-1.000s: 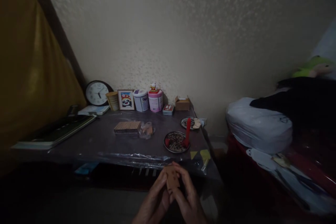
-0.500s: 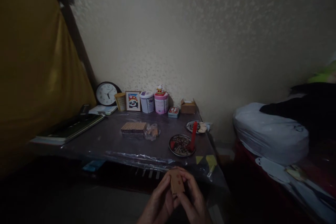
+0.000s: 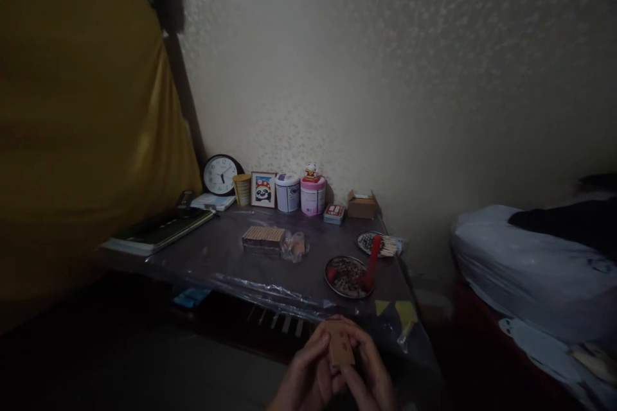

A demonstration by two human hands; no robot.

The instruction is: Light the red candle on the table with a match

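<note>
Two hands (image 3: 337, 376) around flat, rectangular brown cardboard piece (image 3: 340, 347).

My view swings leftward, so the counter (image 3: 231, 263) and everything on it now sit further right in the frame, and the yellow curtain (image 3: 81, 141) fills more of the left side. My left hand (image 3: 308, 379) and right hand (image 3: 369, 382) sit lower and further right than before, with the small brown box (image 3: 340, 345) between them; the green plush has slipped out of sight.
</note>
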